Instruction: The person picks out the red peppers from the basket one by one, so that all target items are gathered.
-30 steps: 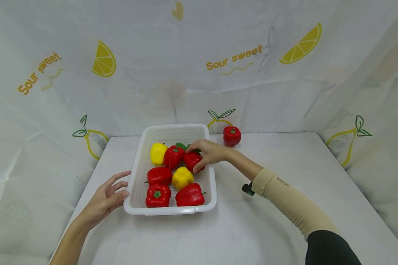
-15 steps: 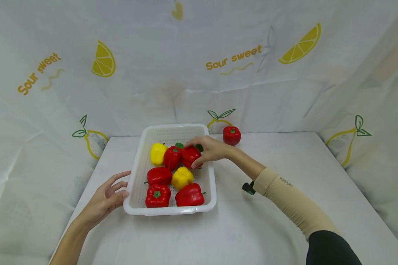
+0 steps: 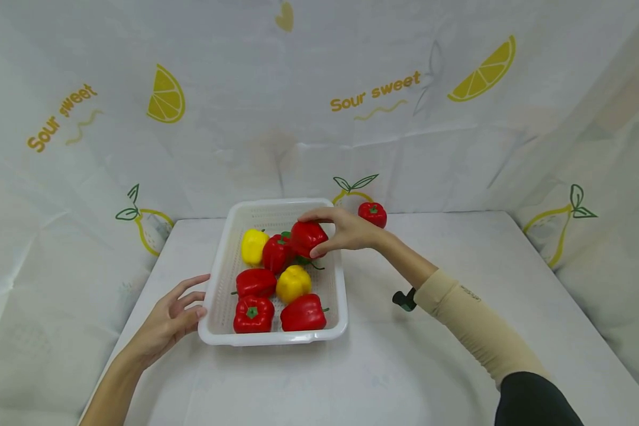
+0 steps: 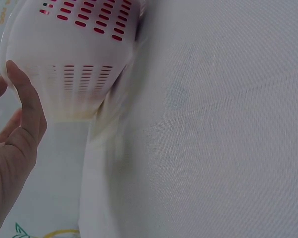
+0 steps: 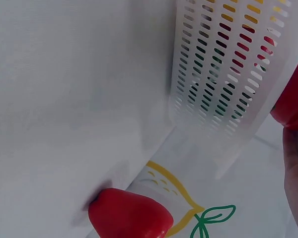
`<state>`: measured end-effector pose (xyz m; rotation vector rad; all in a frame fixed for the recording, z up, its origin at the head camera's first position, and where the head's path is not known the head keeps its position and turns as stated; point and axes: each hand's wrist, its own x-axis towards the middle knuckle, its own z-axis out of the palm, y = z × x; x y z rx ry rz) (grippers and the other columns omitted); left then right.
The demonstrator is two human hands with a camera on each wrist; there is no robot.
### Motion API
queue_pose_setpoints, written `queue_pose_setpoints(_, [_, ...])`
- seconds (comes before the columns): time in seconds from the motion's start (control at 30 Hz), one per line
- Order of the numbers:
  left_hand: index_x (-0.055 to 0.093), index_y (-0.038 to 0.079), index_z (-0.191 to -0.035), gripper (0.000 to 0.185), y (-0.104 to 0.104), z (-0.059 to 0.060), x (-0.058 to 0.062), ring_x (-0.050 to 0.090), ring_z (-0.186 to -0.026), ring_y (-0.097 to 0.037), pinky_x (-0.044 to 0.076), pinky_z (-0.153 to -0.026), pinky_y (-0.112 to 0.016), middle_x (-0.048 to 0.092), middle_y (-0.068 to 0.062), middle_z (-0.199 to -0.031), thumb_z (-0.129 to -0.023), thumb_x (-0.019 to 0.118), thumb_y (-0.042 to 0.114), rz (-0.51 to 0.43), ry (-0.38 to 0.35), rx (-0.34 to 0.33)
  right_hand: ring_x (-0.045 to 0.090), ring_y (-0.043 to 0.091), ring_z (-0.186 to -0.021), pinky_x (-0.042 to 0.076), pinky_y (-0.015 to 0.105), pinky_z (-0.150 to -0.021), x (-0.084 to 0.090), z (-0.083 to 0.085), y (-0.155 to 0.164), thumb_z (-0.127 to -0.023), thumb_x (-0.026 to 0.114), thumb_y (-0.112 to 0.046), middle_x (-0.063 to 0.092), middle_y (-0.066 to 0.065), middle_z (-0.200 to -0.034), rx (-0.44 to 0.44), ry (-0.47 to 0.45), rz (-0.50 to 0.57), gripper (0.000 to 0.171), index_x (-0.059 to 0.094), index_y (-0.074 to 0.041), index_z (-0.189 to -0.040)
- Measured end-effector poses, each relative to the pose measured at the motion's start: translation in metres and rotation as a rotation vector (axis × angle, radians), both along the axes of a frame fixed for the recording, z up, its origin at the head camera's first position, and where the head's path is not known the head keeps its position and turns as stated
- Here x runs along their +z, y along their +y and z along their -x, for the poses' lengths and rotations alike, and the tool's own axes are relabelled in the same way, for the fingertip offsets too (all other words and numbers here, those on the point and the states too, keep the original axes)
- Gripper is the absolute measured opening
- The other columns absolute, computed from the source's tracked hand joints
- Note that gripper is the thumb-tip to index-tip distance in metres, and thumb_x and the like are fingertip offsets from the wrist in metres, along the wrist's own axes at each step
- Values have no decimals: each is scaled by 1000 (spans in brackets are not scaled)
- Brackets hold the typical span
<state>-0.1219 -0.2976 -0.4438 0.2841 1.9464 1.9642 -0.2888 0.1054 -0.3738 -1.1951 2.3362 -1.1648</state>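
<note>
A white plastic basket (image 3: 339, 296) with slotted walls holds several red and yellow bell peppers. My right hand (image 3: 354, 231) grips a red bell pepper (image 3: 306, 238) between thumb and fingers, over the basket's back right part. Part of that pepper also shows at the edge of the right wrist view, above the basket rim. Something green with a dark stem (image 3: 315, 266) lies below it, mostly hidden. My left hand (image 3: 165, 322) touches the basket's left rim, its fingers loosely bent; a fingertip meets the rim in the left wrist view (image 4: 12, 69).
Another red bell pepper (image 3: 373, 214) stands on the white table (image 3: 404, 355) right of the basket, near the back edge, partly behind my right hand. A white sheet (image 3: 234, 142) with lemon prints rises behind and at both sides.
My right hand has lifted the red bell pepper up from among the others, uncovering something green with a stem below. My left hand and the basket have stayed in place.
</note>
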Motion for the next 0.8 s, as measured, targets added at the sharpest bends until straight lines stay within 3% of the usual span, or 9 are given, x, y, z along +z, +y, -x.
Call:
queue_pose_setpoints(0.2, [20, 15, -153, 62, 0, 0, -2, 65, -108, -18, 58, -90, -36, 54, -12, -131, -99, 47, 3, 0, 4, -3, 53, 11, -120, 56, 33, -92, 6, 1, 13, -74, 83, -38, 57, -13, -134, -47, 36, 35, 66, 55, -26, -133])
queue_pose_setpoints(0.37, [20, 15, -153, 62, -1, 0, -2, 65, -108, -18, 58, -90, -35, 54, -12, -131, -98, 47, 3, 0, 6, -3, 55, 9, -117, 54, 31, -97, 9, 3, 23, -73, 83, -36, 59, -12, -132, -60, 105, 70, 65, 57, -24, -132])
queue_pose_setpoints(0.5, [19, 15, -153, 63, -1, 1, -2, 65, -108, -17, 58, -90, -36, 54, -12, -130, -98, 47, 2, -16, 6, -7, 56, 11, -116, 51, 35, -101, 12, 3, 30, -73, 84, -28, 60, -9, -132, -99, 83, 101, 65, 57, -21, -132])
queue_pose_setpoints(0.8, [19, 14, -153, 62, 0, 1, -2, 65, -108, -18, 58, -89, -37, 55, -11, -129, -98, 46, 0, -25, 20, -14, 49, 29, -128, 58, 40, -87, 39, -14, 48, -78, 79, -10, 51, 6, -141, -186, -16, 124, 68, 49, -12, -139])
